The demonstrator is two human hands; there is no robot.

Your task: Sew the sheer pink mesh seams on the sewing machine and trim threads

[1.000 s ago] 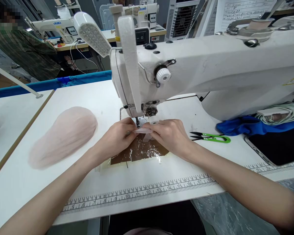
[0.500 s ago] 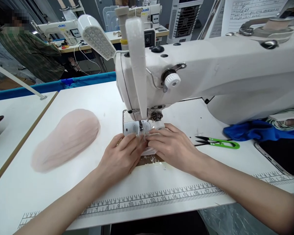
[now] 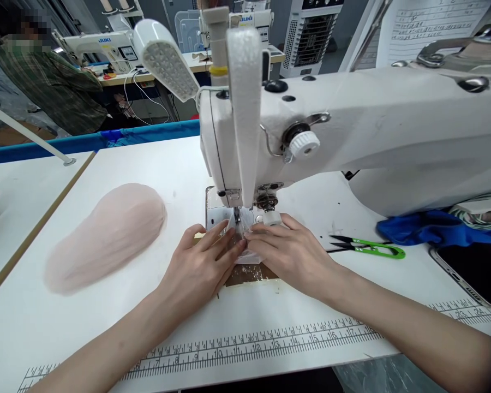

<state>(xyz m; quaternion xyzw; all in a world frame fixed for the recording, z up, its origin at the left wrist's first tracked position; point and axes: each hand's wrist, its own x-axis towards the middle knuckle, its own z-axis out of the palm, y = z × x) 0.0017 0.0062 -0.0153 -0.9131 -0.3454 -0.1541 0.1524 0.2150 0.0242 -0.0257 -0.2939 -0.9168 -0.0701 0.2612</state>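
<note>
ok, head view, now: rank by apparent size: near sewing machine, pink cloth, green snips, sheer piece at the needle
1. Near sewing machine
2. Pink cloth
Unranked: green snips and sheer piece; the latter is partly hidden.

Wearer's hands [image 3: 202,263]: two; sewing machines [image 3: 376,117]: three; phone [image 3: 472,273]: one.

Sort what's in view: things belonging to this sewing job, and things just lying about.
In the job:
left hand
right hand
sheer whitish fabric they touch
nearest sewing machine

Apparently just lying about:
green-handled thread snips
blue cloth
smartphone
pale pink fabric piece (possibly related)
</note>
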